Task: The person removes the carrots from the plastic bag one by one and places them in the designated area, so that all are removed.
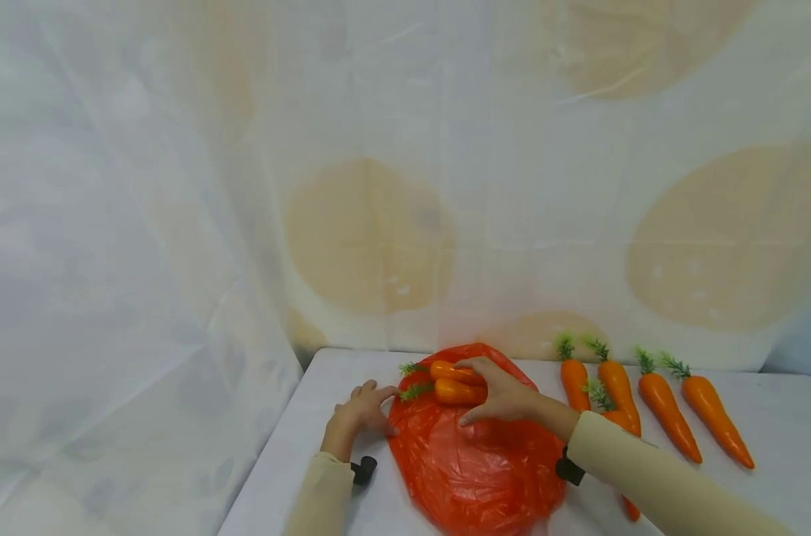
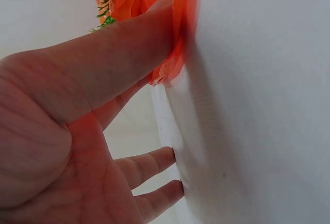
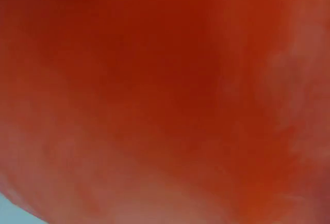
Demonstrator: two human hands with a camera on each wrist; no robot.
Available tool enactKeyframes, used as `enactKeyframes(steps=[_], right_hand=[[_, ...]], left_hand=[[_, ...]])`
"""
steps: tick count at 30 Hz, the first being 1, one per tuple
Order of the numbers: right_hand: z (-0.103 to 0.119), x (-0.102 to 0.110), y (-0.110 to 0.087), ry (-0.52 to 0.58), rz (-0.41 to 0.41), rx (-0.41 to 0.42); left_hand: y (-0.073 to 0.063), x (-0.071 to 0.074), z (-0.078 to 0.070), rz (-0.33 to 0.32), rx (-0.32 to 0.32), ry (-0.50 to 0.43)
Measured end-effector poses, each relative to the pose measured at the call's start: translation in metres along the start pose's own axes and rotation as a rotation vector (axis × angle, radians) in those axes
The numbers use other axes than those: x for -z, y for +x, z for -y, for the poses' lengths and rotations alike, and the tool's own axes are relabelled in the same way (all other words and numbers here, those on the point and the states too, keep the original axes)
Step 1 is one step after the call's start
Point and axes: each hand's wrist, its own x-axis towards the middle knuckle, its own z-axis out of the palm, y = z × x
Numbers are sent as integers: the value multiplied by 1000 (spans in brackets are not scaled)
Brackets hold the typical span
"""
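Observation:
A red plastic bag (image 1: 459, 476) lies spread on the table in the head view. Two orange carrots (image 1: 454, 391) with green leafy tops lie side by side on its upper part, leaves to the left. Over their right ends reaches my right hand (image 1: 506, 394), fingertips on the upper carrot and thumb apart below the lower one. My left hand (image 1: 364, 412) is at the bag's left edge, fingers spread. In the left wrist view the thumb (image 2: 98, 72) reaches straight into the red film, and two fingertips touch the table. Only blurred red fills the right wrist view.
On the right, several more carrots (image 1: 670, 417) lie on the white table (image 1: 780, 432); my right sleeve covers part of one. A patterned sheet (image 1: 539, 186) hangs behind the table, with pale sheeting (image 1: 97, 298) at the left.

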Motion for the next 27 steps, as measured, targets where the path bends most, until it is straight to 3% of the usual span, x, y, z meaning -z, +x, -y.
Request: enactKeyframes(steps=[9,15,27], right_hand=[[-8,-2,7,-20,73,-19],[-5,-8,10,0,166,-28],[-2,-28,12,-102,212,-60]], left_hand=[[1,-2,-1,7,-8,-24],[0,0,-3,-8,0,-4],[2,-1,-1,-5,1,8]])
